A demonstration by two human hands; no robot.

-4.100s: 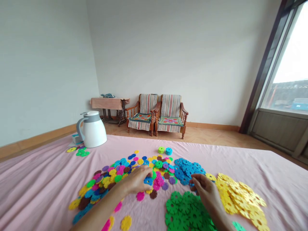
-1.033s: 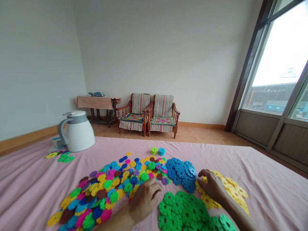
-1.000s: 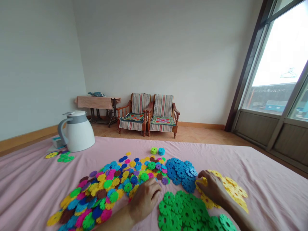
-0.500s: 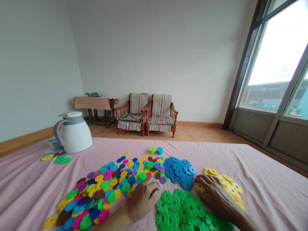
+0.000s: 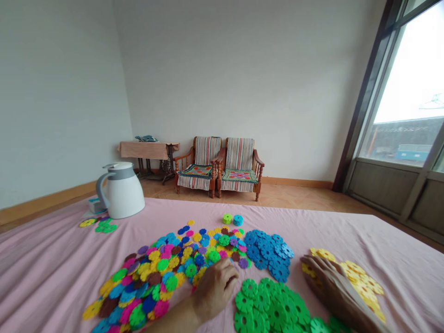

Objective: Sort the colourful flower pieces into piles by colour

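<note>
Flat under my right hand (image 5: 329, 280) lie yellow notched plastic discs (image 5: 359, 277). Its fingers are stretched out and rest on the near left part of that pile. My left hand (image 5: 215, 286) rests on the cloth with its fingers curled in, and no disc shows in it. The undersides of those fingers are hidden. Between the hands are a pile of green discs (image 5: 274, 305) and, farther off, a pile of blue discs (image 5: 267, 249). A wide spread of mixed-colour discs (image 5: 156, 273) lies left of and beyond my left hand.
A pink cloth (image 5: 333, 226) covers the table. Small stacks of lime discs (image 5: 226, 218) and light-blue discs (image 5: 237, 220) stand at the far middle. A white jug (image 5: 125, 194) is at the far left, with a few loose discs (image 5: 106, 226) before it. Two armchairs (image 5: 239, 166) stand beyond.
My right hand has slid to the right, and the yellow discs have shifted with it, away from the blue and green piles. My left hand stays curled in place. The view has turned slightly left.
</note>
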